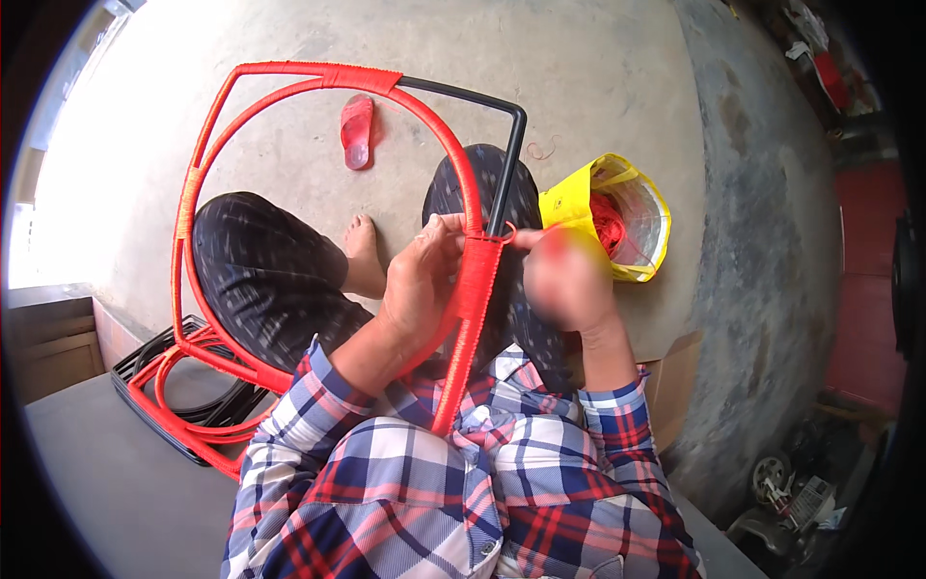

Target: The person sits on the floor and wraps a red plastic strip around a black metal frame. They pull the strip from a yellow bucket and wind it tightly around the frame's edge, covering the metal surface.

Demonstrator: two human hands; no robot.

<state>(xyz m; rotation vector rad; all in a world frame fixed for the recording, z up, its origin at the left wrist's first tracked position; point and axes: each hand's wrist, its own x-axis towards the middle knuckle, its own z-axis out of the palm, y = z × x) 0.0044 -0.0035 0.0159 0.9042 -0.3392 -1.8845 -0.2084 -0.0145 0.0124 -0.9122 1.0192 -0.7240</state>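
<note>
Head view: red-wrapped rectangular frame with inner ring (476,280) over lap, ten o'clock; bare black stretch at its two o'clock. Left hand (415,280) grips wrapped side; right hand (571,282) blurred, grip can't be told, near thin red cord end (510,231). Risk: slack there could loosen end coils. Two o'clock: yellow, silver-lined bag (569,201), tangled red cord bundle (606,224) inside; tangle could snag.

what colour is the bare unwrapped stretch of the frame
The bare stretch is black, seen best in the head view.
</note>
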